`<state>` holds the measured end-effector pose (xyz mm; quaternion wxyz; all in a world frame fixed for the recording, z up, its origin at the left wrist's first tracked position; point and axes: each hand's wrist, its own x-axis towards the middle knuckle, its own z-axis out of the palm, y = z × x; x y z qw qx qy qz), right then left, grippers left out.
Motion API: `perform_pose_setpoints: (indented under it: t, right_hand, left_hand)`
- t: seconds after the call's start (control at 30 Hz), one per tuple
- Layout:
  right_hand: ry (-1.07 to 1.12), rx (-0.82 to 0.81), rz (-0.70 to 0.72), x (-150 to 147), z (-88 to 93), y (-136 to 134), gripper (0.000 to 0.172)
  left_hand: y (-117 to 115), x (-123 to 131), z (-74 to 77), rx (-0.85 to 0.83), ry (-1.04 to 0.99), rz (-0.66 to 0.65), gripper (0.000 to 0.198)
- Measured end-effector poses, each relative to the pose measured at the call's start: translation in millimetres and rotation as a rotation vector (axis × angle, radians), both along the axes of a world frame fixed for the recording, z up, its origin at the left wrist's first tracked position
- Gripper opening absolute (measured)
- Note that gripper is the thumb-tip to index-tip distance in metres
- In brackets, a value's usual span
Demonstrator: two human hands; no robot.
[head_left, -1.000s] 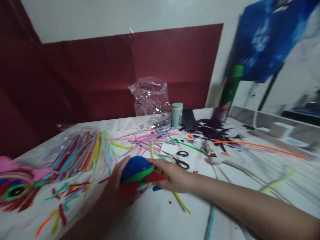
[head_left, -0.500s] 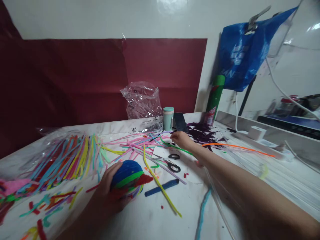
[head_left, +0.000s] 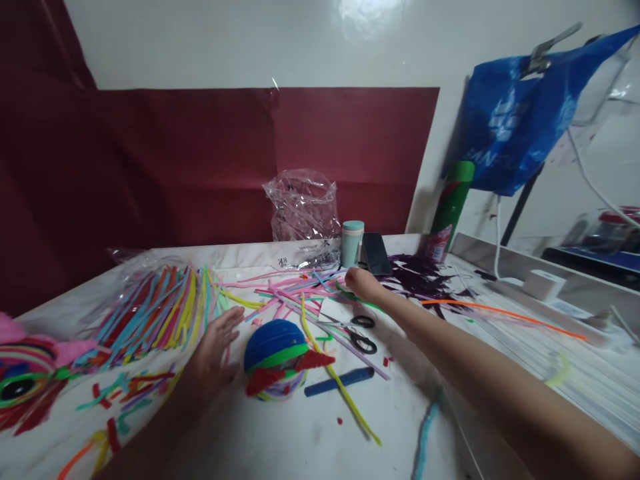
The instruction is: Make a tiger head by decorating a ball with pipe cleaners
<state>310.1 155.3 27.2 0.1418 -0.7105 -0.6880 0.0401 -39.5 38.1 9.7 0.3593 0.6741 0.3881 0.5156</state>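
Your left hand [head_left: 219, 345] has let go of the striped ball [head_left: 274, 347], which sits on the surface [head_left: 300, 437] just beside its spread fingers. Your right hand [head_left: 361, 285] stays among the far pipe cleaners [head_left: 293, 293], its grip unclear.

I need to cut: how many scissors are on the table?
1: black-handled scissors lie just right of the blue pipe-cleaner ball. More may hide under the loose pipe cleaners.

The ball [head_left: 277, 357] is wound from fuzzy strands, with a blue dome on top, a green band across the middle, red pointed pieces jutting out low and pale coils underneath. It sits on the white desk [head_left: 310, 440]. Behind it, loose pink pipe cleaners [head_left: 280, 297] lie flat, crossing one another.
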Motion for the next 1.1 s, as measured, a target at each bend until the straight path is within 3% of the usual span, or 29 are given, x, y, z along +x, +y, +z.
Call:
perform_pose_setpoints:
  t: [0.13,0.33,0.43,0.5,0.6,0.7,0.77,0.9,1.1]
  right_hand:
    - [0.029,-0.035,-0.023,-11,2.3,-1,0.030]
    - [0.162,0.005,0.028,-29,13.4,-14,0.030]
    - [0.282,0.070,0.185,-35,37.2,-31,0.026]
    - [0.360,0.085,0.343,-42,56.6,-50,0.025]
    - [0.433,0.046,0.606,-63,83.6,-87,0.027]
    - [0.465,-0.041,0.853,-88,102.4,-126,0.023]
    - [0.508,-0.089,1.016,-102,109.4,-147,0.022]
    - [0.499,-0.059,1.008,-114,112.5,-171,0.017]
    - [0.279,0.185,0.874,-110,101.9,-187,0.015]
  left_hand:
    - [2,2,13.2,-0.079,-0.143,0.320,0.050]
    - [-16,14,21.9,0.010,-0.045,0.429,0.043]
    - [-23,13,33.5,0.065,-0.039,0.457,0.039]
    - [-28,11,49.5,0.115,0.011,0.469,0.036]
    - [-41,13,81.1,0.329,0.258,0.423,0.026]
    - [-56,22,108.0,0.691,0.567,0.239,0.020]
    - [-63,31,117.6,0.871,0.735,0.121,0.019]
    - [-71,42,118.3,1.065,0.840,0.109,0.024]
    - [-68,46,101.7,1.088,0.832,0.119,0.027]
